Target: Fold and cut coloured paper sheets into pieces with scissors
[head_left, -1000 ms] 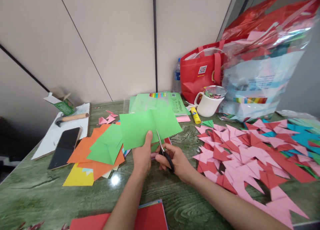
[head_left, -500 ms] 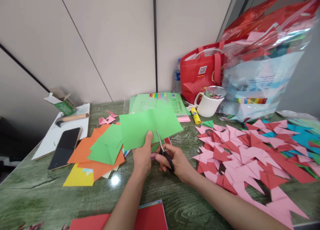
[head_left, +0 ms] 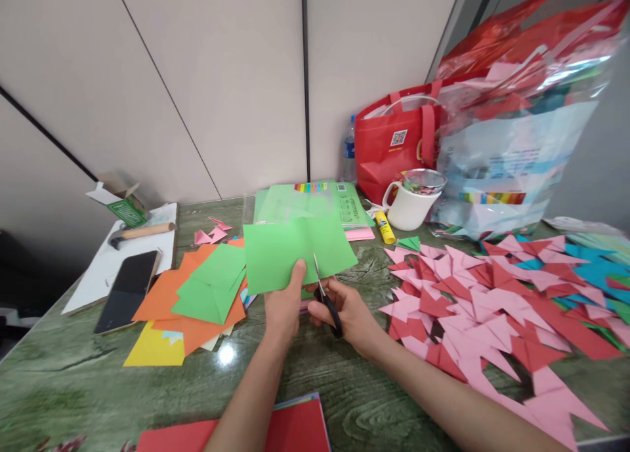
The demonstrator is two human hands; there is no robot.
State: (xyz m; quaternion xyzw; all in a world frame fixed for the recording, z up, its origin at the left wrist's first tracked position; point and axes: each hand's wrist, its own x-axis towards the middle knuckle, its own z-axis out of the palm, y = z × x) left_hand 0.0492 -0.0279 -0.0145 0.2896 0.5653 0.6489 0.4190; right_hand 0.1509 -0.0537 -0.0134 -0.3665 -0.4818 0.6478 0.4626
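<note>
While the left hand point(head_left: 284, 308) pinches the near edge of the green sheet point(head_left: 295, 252), thumb on top and fingers hidden under it, the right hand point(head_left: 352, 317) is closed through the black handles of the scissors point(head_left: 325, 298). One blade lies over the sheet's near edge just right of the thumb. The other blade is hidden beneath, so how far they part cannot be told.

Against the picture a second ago, the sheet has slid a little to the right and its left edge has pulled in toward the grip. The blade tip has also gone slightly farther into the paper. Both hands have shifted a touch to the right, and nothing else on the table has moved.

Left of the grip, a folded green paper point(head_left: 211, 285) lies on orange sheets point(head_left: 160, 298) with a yellow sheet point(head_left: 152, 348) at their near corner. The held sheet's left edge overhangs this stack. Beyond the sheet's far edge lies a pack of coloured paper point(head_left: 315, 199), close behind it.

Right of the scissors hand, a spread of pink and red folded pieces point(head_left: 492, 294) begins nearby. Bare green table point(head_left: 73, 386) lies open toward the person, as far as a red paper stack point(head_left: 290, 429) at the near edge.
</note>
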